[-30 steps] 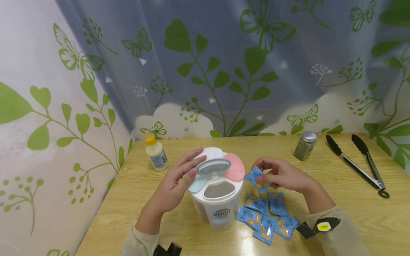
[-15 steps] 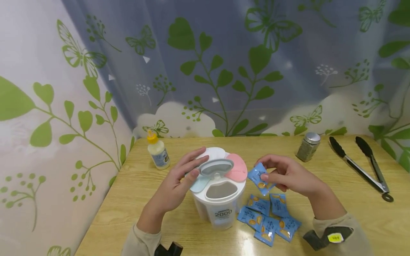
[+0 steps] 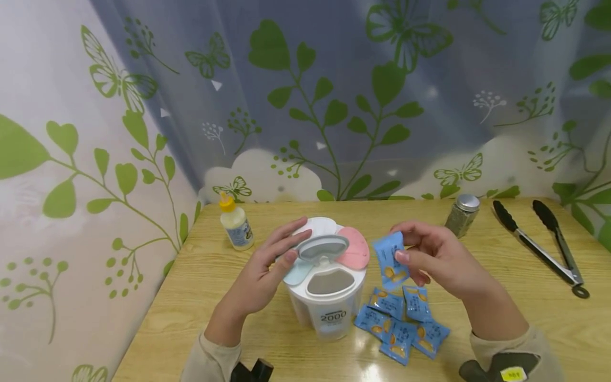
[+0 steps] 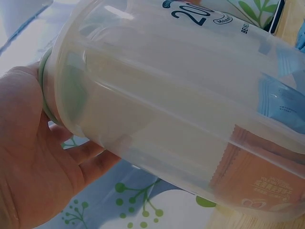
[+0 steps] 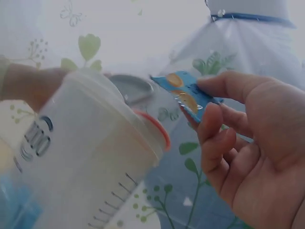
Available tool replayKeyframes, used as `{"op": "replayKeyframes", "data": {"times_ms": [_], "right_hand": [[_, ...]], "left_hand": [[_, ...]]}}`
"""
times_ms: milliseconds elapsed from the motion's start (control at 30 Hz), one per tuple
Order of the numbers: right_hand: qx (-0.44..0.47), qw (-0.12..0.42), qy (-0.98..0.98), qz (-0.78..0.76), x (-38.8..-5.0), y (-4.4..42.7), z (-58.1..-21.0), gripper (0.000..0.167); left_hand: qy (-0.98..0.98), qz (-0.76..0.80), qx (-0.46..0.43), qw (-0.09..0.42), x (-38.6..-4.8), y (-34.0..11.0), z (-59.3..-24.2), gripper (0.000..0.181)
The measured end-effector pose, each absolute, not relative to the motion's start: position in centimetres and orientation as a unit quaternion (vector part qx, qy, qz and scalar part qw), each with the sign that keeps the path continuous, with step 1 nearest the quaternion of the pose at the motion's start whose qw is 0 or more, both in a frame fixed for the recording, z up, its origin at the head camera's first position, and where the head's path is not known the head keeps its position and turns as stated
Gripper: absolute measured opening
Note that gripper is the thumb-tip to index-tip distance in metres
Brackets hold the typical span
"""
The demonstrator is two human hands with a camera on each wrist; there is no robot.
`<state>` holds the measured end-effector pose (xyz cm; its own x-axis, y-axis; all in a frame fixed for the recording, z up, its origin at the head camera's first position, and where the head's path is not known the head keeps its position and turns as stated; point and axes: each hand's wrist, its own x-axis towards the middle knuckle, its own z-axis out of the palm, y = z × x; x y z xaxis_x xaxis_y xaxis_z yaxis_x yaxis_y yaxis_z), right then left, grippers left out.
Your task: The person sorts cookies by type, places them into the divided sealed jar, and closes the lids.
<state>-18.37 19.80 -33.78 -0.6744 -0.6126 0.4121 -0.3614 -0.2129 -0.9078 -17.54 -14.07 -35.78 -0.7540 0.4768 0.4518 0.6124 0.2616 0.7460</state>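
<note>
A clear storage container [image 3: 331,321] with a divided lid of white, pink and light blue flaps stands on the table. Its grey flap [image 3: 323,248] is raised over an uncovered compartment opening. My left hand [image 3: 258,278] rests on the lid's left side, fairly straight fingers reaching toward the raised flap; the left wrist view shows other fingers against the wall. Right of the lid, my right hand [image 3: 441,260] pinches a blue snack packet [image 3: 391,261] between thumb and fingers. Several more blue packets [image 3: 397,339] lie below it. Through the wall shows an orange packet [image 4: 259,174].
A yellow-capped bottle [image 3: 237,225] stands back left. At the back right are a metal-capped glass jar [image 3: 461,216] and black-tipped tongs [image 3: 539,252]. A leaf-patterned curtain [image 3: 305,106] hangs behind the wooden table [image 3: 191,297].
My right hand has risen slightly and shifted right with the blue packet, which now stands more upright. My left hand stays on the lid and the grey flap remains raised.
</note>
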Motion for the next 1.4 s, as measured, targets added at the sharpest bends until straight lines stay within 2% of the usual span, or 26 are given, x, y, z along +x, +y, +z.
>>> {"op": "replayKeyframes", "data": {"times_ms": [233, 433, 733, 900, 1033, 1233, 1400], "right_hand": [[-0.337, 0.042, 0.612, -0.714, -16.7, 17.4, -33.2, 0.032], [-0.342, 0.029, 0.590, -0.731, -15.7, 15.7, -33.3, 0.028], [-0.342, 0.056, 0.637, -0.689, -14.8, 14.5, -33.5, 0.021], [-0.344, 0.049, 0.661, -0.665, -14.8, 14.5, -33.5, 0.015], [-0.354, 0.063, 0.661, -0.659, -15.2, 15.0, -33.6, 0.017], [-0.362, 0.119, 0.627, -0.679, -16.3, 16.5, -33.8, 0.022], [-0.365, 0.129, 0.643, -0.661, -17.6, 18.3, -34.0, 0.025]], "left_hand": [[-0.790, -0.500, -0.347, 0.069, -17.6, -14.0, -35.8, 0.040], [-0.789, -0.501, -0.349, 0.069, -17.5, -14.0, -35.7, 0.040], [-0.787, -0.503, -0.349, 0.070, -17.6, -13.9, -35.6, 0.040], [-0.788, -0.504, -0.347, 0.071, -17.6, -13.9, -35.6, 0.039], [-0.788, -0.502, -0.348, 0.072, -17.6, -13.9, -35.7, 0.039], [-0.788, -0.503, -0.349, 0.069, -17.6, -14.0, -35.8, 0.040], [-0.788, -0.503, -0.348, 0.068, -17.6, -14.1, -35.9, 0.039]]}}
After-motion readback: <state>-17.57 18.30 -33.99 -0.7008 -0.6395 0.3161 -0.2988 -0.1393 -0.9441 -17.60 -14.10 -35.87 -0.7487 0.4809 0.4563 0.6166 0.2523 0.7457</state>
